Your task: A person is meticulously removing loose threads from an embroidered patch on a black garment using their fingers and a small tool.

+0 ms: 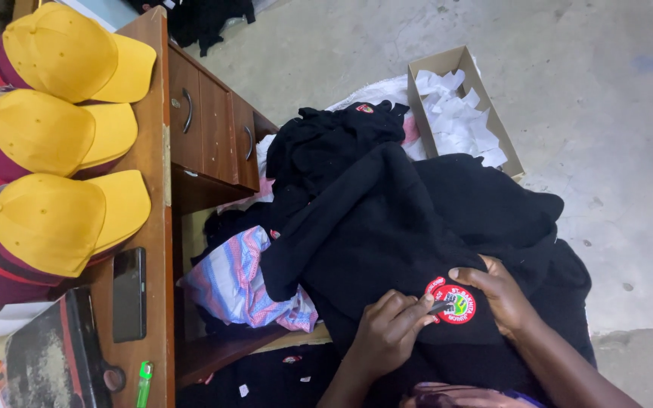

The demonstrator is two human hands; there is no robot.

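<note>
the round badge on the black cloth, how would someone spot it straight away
Start at the heap of black garments right of the wooden desk. At its near edge, the left hand and right hand meet on a round embroidered badge. Its red rim and green centre stand out from the plain black cloth around it.

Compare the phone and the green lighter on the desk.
The phone is black, flat and broad; the green lighter is bright, slim and far smaller. The phone lies whole in view below the yellow caps; the lighter reaches the picture's bottom edge. Both lie lengthwise on the wooden desk.
</note>
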